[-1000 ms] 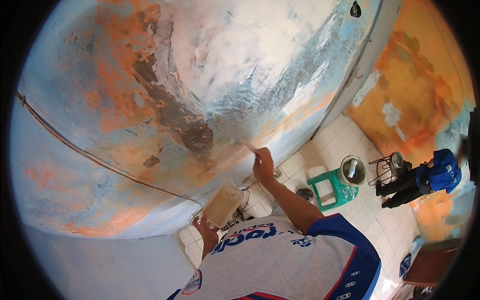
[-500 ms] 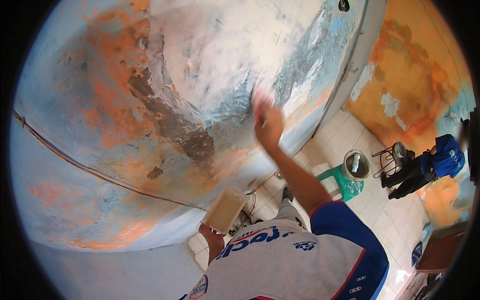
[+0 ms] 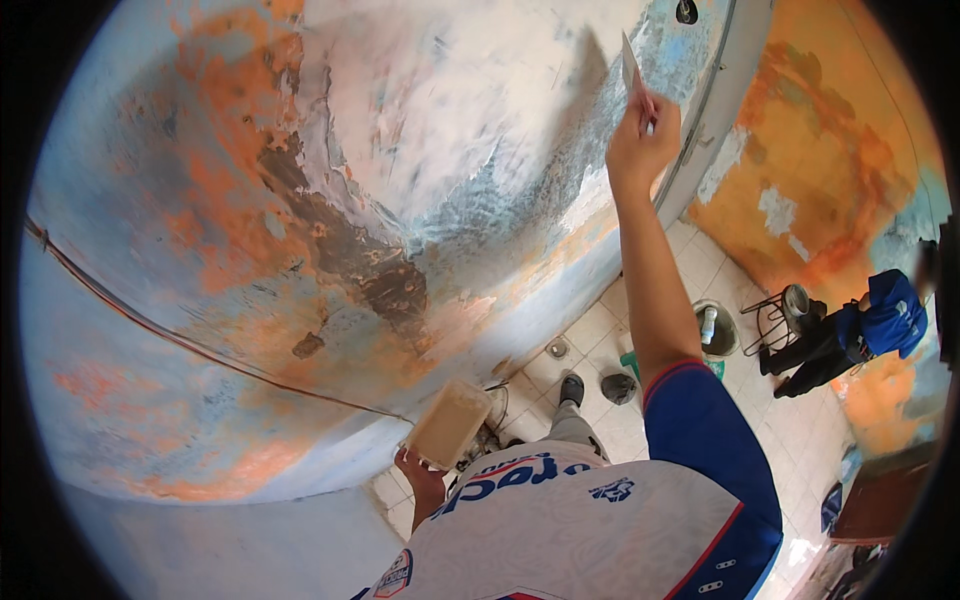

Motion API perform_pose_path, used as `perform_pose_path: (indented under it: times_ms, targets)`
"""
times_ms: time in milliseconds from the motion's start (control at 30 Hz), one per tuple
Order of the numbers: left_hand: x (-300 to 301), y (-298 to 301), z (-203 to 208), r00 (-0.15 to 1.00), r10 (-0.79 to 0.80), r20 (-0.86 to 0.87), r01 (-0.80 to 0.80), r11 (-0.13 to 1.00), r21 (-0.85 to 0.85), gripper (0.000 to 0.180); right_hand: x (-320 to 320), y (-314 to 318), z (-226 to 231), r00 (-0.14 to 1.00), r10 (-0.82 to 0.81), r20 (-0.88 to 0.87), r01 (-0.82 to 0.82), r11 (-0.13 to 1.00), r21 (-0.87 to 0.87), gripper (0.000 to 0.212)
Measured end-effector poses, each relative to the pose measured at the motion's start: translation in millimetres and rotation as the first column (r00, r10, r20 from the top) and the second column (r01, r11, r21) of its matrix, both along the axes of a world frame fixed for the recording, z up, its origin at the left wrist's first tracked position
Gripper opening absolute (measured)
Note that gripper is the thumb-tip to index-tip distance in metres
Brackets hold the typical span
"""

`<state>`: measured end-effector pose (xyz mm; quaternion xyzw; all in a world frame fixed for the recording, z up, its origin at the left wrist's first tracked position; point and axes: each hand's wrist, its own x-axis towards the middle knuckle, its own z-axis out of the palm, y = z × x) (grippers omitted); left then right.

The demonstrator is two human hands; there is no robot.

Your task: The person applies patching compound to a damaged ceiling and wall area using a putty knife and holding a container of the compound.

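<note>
My right hand point(image 3: 641, 150) is raised near the right edge of the wall, its fingers closed round the reddish handle of a putty knife point(image 3: 631, 68). The thin blade points up and looks nearly edge-on; whether it touches the wall I cannot tell. Pale plaster point(image 3: 450, 90) covers the upper middle of the wall point(image 3: 250, 330), with bluish-grey and orange patches around it. Low by my waist, my left hand point(image 3: 422, 477) grips the lower end of a tan rectangular tub point(image 3: 452, 425). What the tub contains is hard to make out.
A cable point(image 3: 180, 345) runs along the wall at the left. Beyond my right arm, a grey bucket point(image 3: 725, 335) rests above a mostly hidden green stool point(image 3: 627, 362). Farther right, a person in blue point(image 3: 885, 315) stands by a metal stand point(image 3: 765, 320) with a pot.
My right hand has moved up and to the right with the putty knife, from the plaster's lower edge towards the wall's right edge. My left hand and the tub stay almost in place.
</note>
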<state>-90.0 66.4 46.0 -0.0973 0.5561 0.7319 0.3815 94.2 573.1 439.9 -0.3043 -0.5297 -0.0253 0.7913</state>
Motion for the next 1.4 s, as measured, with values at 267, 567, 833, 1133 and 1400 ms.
perform_pose_path:
  times_ms: [267, 567, 833, 1133, 1400]
  targets:
    - [7, 16, 12, 0.999, -0.011, -0.045, 0.011, 1.000, 0.012, 0.060, -69, -99, -188, 0.715, 0.327, 0.618, -0.206, 0.943, -0.261, 0.033]
    - [16, 19, 19, 0.998, -0.015, -0.059, 0.011, 0.997, -0.073, 0.060, -17, -66, -150, 0.938, 0.283, 0.197, -0.235, 0.943, -0.237, 0.012]
    - [16, 0, -17, 0.911, -0.245, -0.332, 0.222, 0.969, -0.106, 0.069, -36, -18, -65, 0.945, 0.052, 0.323, -0.057, 0.998, 0.007, 0.015]
    - [26, -12, -28, 0.962, -0.102, -0.252, 0.090, 0.994, -0.059, 0.061, -38, -173, -272, 0.732, 0.657, 0.183, -0.401, 0.631, -0.664, 0.030]
    - [34, -2, 7, 0.998, -0.003, -0.061, 0.001, 1.000, -0.027, 0.058, 13, 23, 11, 0.993, 0.111, 0.047, -0.109, 0.993, -0.045, 0.028]
